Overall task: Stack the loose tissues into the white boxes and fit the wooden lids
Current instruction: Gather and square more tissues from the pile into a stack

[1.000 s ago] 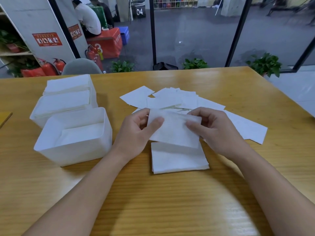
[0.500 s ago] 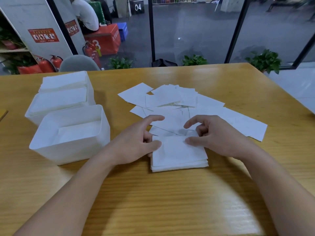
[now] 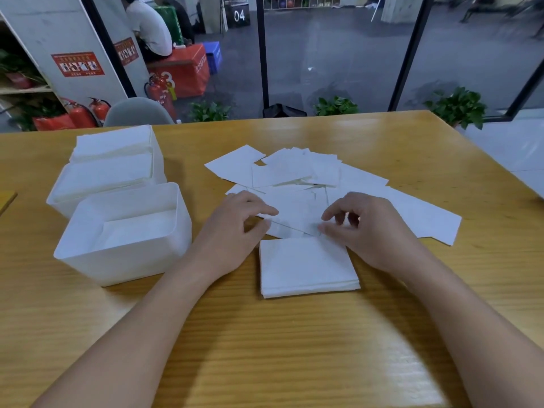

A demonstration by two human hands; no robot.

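Loose white tissues (image 3: 294,172) lie scattered across the middle of the wooden table (image 3: 294,348). A neat stack of tissues (image 3: 306,269) sits in front of them, closer to me. My left hand (image 3: 232,231) and my right hand (image 3: 371,231) hover just beyond the stack, fingers apart, with their tips touching a loose tissue between them. At the left stands a white box (image 3: 123,260) with a low layer of tissues inside. Behind it a second white box (image 3: 59,206) is heaped with tissues (image 3: 109,160) above its rim.
A thin wooden piece (image 3: 6,198) pokes in at the left edge of the view. A grey chair (image 3: 138,113) stands behind the table's far edge. The table's right edge slants down at the far right. Potted plants and a glass wall lie beyond.
Both hands laid the tissue they held onto the neat stack, let go, and moved forward to the loose tissues just beyond it.
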